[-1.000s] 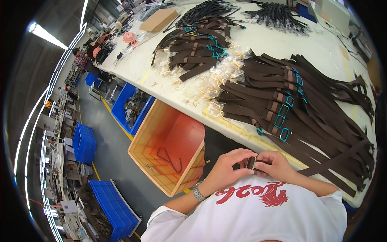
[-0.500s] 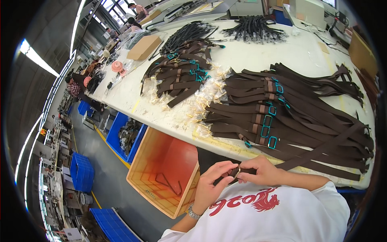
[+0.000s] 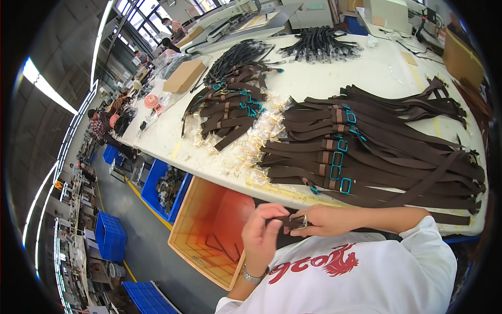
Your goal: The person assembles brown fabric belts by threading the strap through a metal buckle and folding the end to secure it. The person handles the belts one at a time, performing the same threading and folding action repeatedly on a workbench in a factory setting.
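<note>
Close to my body, at the table's near edge, my left hand [image 3: 261, 228] pinches a short end of dark brown strap [image 3: 279, 221]. Fingers of my right hand [image 3: 325, 220] close around a shiny metal buckle [image 3: 299, 222] at that strap. The part of the strap under my right fingers is hidden. Just beyond my hands lies a large bundle of brown straps [image 3: 408, 152], with several teal rectangular buckles [image 3: 337, 158] across it. Their left ends carry gold-coloured metal pieces in clear plastic wrap [image 3: 261, 137].
A smaller heap of brown straps [image 3: 228, 118] and black bundles [image 3: 320, 44] lie farther back on the white table [image 3: 376, 68]. Below its left edge stand an orange bin [image 3: 201, 235] and blue crates [image 3: 110, 236]. A cardboard box [image 3: 184, 76] sits at the far left.
My left hand has shifted slightly left and turned more upright, drawing the strap end out from the buckle. My right hand has moved a little left, its back now turned up.
</note>
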`<act>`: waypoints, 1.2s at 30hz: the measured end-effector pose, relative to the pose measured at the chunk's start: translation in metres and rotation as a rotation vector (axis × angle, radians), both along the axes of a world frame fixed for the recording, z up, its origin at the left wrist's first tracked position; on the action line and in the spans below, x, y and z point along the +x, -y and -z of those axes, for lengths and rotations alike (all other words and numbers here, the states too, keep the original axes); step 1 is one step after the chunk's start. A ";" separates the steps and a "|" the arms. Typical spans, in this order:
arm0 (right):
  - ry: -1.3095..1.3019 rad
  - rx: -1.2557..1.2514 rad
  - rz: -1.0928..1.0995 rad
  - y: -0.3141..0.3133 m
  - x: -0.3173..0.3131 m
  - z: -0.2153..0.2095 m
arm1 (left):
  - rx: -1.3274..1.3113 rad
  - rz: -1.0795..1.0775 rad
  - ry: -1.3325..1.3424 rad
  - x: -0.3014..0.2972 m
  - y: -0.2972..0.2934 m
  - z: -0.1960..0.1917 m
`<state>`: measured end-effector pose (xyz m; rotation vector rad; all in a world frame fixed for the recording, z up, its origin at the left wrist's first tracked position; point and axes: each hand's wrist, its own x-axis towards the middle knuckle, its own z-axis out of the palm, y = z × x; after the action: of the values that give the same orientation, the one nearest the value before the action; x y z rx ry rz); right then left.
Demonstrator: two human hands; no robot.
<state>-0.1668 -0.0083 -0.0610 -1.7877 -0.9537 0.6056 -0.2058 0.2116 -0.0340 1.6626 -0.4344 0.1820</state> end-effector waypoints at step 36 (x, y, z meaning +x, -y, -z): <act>-0.437 0.163 0.102 -0.011 -0.032 0.040 | 0.697 0.350 -0.119 0.005 -0.061 0.004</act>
<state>-0.1983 0.0031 -0.1009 -1.4671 -0.5907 0.7891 -0.2007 0.2722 -0.0376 2.2206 -0.7437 -0.3684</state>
